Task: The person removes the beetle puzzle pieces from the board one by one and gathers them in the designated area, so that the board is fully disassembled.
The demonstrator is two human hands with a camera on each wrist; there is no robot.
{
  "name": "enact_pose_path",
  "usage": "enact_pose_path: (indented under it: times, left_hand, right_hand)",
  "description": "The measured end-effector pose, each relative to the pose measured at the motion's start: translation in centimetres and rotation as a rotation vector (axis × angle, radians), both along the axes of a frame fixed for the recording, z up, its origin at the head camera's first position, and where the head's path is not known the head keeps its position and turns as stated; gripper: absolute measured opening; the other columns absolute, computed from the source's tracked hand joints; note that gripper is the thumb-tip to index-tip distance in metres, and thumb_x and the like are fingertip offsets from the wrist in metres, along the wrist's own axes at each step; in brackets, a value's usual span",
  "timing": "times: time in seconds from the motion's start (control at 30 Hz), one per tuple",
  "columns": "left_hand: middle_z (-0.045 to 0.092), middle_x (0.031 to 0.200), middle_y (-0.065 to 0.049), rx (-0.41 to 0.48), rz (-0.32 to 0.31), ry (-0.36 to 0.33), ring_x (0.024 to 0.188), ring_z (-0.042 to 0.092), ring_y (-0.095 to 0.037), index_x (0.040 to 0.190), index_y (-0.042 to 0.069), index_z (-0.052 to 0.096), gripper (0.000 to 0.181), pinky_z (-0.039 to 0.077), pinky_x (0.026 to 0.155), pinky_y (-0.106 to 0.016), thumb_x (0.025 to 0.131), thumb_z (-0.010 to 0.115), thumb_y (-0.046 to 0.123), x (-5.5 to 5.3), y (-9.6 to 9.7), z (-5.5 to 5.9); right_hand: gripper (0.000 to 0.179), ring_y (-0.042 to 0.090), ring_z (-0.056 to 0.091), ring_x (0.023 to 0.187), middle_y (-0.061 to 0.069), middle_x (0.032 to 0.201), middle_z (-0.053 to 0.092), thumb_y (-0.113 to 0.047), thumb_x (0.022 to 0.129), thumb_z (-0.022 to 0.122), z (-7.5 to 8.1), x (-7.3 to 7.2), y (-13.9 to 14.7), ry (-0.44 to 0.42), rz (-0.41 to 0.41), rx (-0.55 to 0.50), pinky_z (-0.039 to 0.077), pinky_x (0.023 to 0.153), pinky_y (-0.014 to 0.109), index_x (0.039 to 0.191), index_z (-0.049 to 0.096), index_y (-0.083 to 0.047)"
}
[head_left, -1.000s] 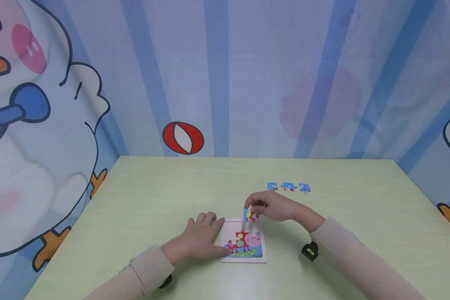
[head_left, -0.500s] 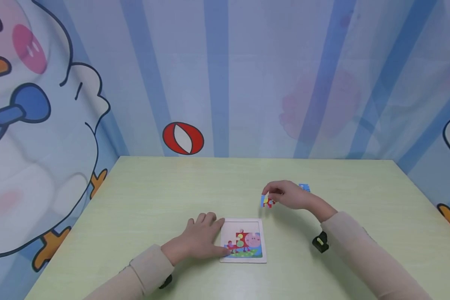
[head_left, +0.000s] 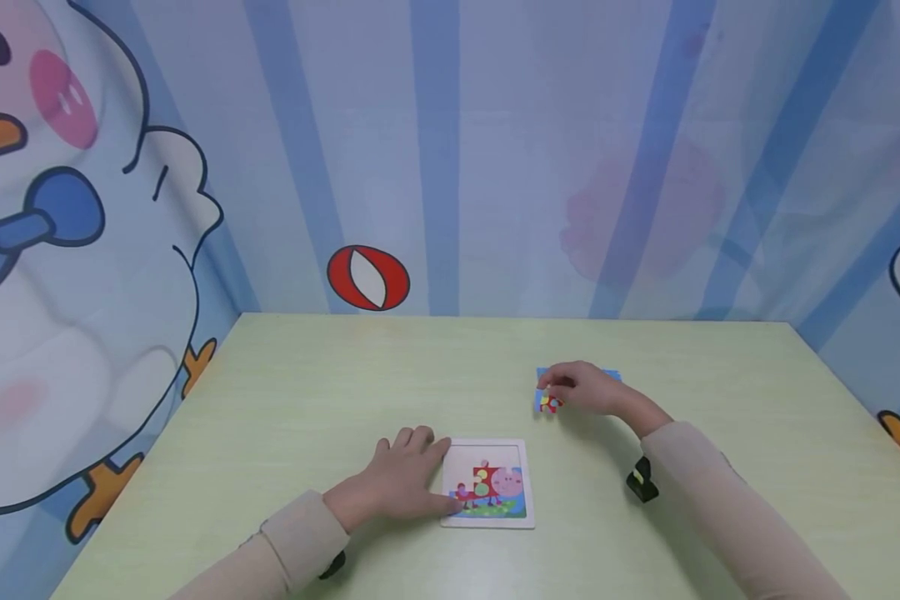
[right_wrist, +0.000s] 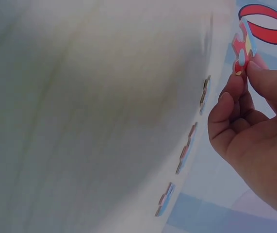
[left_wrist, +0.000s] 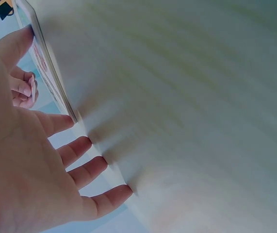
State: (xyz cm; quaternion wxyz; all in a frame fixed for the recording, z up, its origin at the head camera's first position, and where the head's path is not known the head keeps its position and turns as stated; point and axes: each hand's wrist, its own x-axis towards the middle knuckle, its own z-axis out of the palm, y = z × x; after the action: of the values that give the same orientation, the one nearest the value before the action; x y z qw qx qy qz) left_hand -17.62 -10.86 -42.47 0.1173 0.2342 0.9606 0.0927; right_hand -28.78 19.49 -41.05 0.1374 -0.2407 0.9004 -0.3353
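Fingers [right_wrist: 234,87] of the right hand [head_left: 585,389] pinch a piece [right_wrist: 245,46] against the thumb [right_wrist: 269,75], the lower fingers curled in beneath. The piece is red with a blue edge and a yellow patch, raised off the table, and the head view shows it partly behind the fingertips. Near it, the right wrist view shows three loose pieces [right_wrist: 186,148] lying in a row, apart from one another; in the head view the right hand hides much of them. The left hand [head_left: 396,477] is spread, its fingers parted and the thumb stretched out over the lower left of the tray [head_left: 495,524]; its index fingertip touches the upper left corner, and the other fingertips rest on the table beside it. Inside the pale rim, fitted pieces [head_left: 495,492] fill the lower part with a pink pig face, a red dress and green ground, one knob jutting upward; the base shows bare above. Beige sleeves [head_left: 720,500] cover the forearms, and a black band [head_left: 642,481] shows below the right wrist. The tray lies on the pale green table [head_left: 330,375]. Behind rises a blue striped backdrop [head_left: 495,167] with a red and white ball [head_left: 369,277] and a large white bird [head_left: 52,367].
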Motion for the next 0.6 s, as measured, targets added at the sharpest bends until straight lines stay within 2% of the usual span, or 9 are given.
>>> enact_pose_path:
  times: [0.23, 0.6]
  left_hand:
    - [0.039, 0.141, -0.012, -0.008, 0.0, 0.001, 0.124, 0.036, -0.029, 0.147, 0.01, 0.04, 0.088, 0.033, 0.095, -0.053, 0.081, 0.061, 0.064, -0.21, 0.0, -0.33]
    - [0.039, 0.141, -0.012, -0.012, 0.003, 0.002, 0.124, 0.037, -0.03, 0.146, 0.009, 0.04, 0.088, 0.034, 0.096, -0.055, 0.081, 0.062, 0.064, -0.03, 0.03, -0.03]
  right_hand:
    - [0.019, 0.015, 0.046, 0.072, 0.005, 0.084, 0.06, -0.004, 0.098, 0.05, -0.71, -0.38, 0.32, 0.012, -0.028, 0.055, 0.04, 0.068, 0.031, 0.108, 0.065, -0.002]
    - [0.018, 0.016, 0.048, 0.073, 0.005, 0.086, 0.061, -0.003, 0.098, 0.048, -1.01, -0.55, 0.43, -0.035, -0.055, 0.064, 0.041, 0.068, 0.03, 0.105, 0.065, -0.003]
